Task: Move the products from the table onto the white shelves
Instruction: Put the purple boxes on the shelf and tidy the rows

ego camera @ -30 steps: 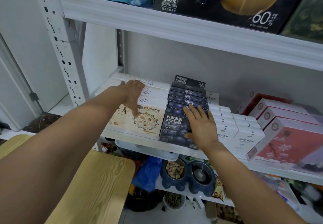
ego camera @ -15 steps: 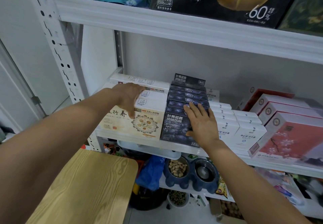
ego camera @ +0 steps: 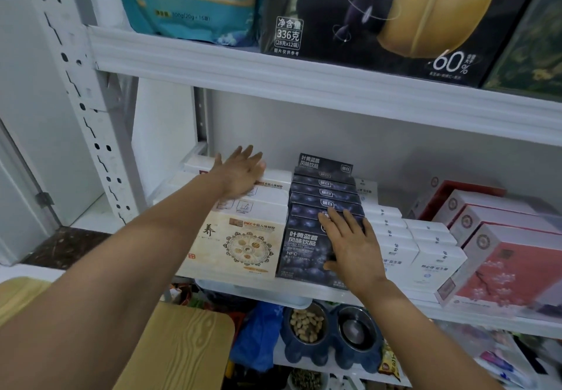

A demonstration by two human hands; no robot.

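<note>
Head view:
Dark blue cardboard boxes [ego camera: 307, 252]: row on the middle white metal shelf [ego camera: 404, 300]; front reads "叶黄蓝莓风味饮品", "NFC".
Right hand [ego camera: 349, 246]: grip apart, flat on the front box.
Left hand [ego camera: 240, 170]: grip apart, fingers spread over the cream boxes [ego camera: 243, 246] marked "养".
Black carton [ego camera: 304, 9] above: "净含量 336克", "60%".

The right hand [ego camera: 349, 246] lies flat on the front dark blue box [ego camera: 301, 255]; the left hand [ego camera: 240, 173], blurred, seems to hover over the cream boxes [ego camera: 240, 246] beside it.
</note>
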